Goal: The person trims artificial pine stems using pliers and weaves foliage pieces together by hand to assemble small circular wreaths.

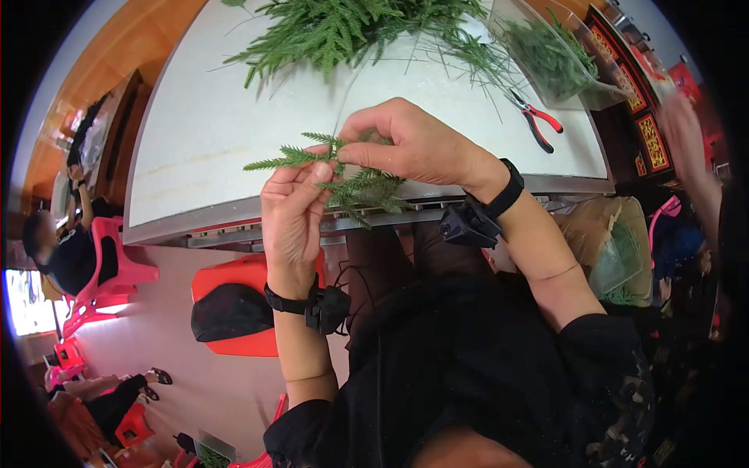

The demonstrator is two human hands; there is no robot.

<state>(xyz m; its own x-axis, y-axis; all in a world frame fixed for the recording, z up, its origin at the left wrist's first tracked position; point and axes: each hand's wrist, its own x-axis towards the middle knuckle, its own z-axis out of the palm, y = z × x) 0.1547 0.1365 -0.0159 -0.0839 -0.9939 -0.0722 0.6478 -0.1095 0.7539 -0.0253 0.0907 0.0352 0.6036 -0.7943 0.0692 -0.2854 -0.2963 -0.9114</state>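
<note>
A small green artificial fir sprig point(363, 187) is held between both hands above the table's front edge. My left hand point(296, 195) pinches its stem from the left with thumb and fingers. From the right, my right hand point(390, 144) is closed at the sprig's centre, thumb and forefinger together. A thin wire or stem rises from the pinch point toward a large pile of green sprigs point(328, 35) at the back of the white table point(218, 117). Red-handled pliers point(538, 125) lie on the table to the right.
A clear bin point(546, 62) of greenery stands at the back right. Below the table's right end is a box point(624, 242) with a plastic container. A red stool point(234, 304) holds a black item. Seated people point(74, 253) are at the left; another person's arm point(690, 148) is at the right.
</note>
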